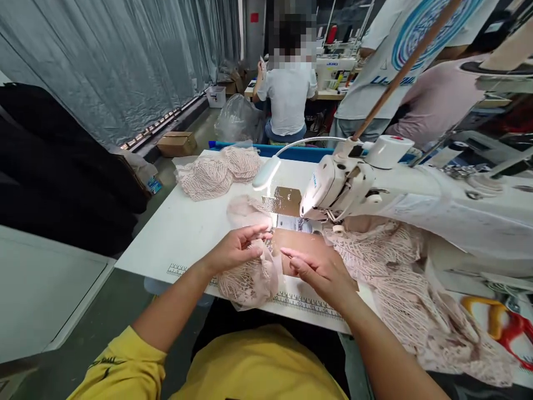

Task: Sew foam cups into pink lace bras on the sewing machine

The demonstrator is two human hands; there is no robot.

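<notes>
My left hand (238, 248) pinches the edge of a pale pink knit fabric piece (250, 278) that hangs over the white table's front edge. My right hand (320, 270) rests with its fingers pressed on the same fabric, next to a brown card (300, 244) lying before the needle. The white sewing machine head (333, 189) stands just beyond both hands. More of the pink knit fabric (400, 283) trails off to the right under the machine arm.
A heap of pink knit pieces (216, 172) lies at the table's (183, 233) far left. A gooseneck lamp (266, 172) shines over the needle plate. Scissors with orange and red handles (503, 322) lie at right. Dark cloth (62, 166) is piled at left. People work behind.
</notes>
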